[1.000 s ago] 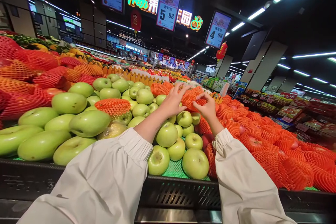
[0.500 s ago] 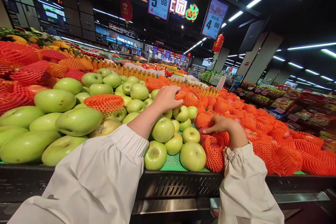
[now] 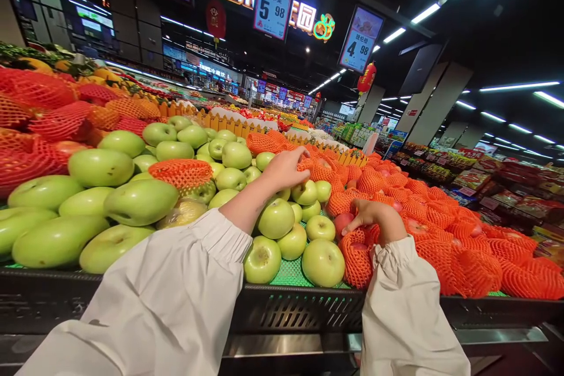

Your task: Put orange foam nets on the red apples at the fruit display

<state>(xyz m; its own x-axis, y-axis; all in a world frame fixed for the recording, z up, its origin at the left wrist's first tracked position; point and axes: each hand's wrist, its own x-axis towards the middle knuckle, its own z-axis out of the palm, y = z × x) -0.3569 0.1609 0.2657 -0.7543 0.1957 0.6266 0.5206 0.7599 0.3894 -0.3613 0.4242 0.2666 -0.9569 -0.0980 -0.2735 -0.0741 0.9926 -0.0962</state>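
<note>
Taking the large, round yellow-green apple (image 3: 323, 262) at the front as landmark, a smooth red apple (image 3: 343, 223) lies behind it and slightly right, round and without a clear long axis. The right hand (image 3: 373, 215), behind and right of the landmark, is the nearer one, so the red apple sits just left of its grip; thumb and forefinger stand moderately parted, the thumb appearing to touch. The left hand (image 3: 285, 169), farther behind and left, curves narrowly beside orange-red foam-netted fruit (image 3: 321, 168); whether it holds any I cannot tell.
</note>
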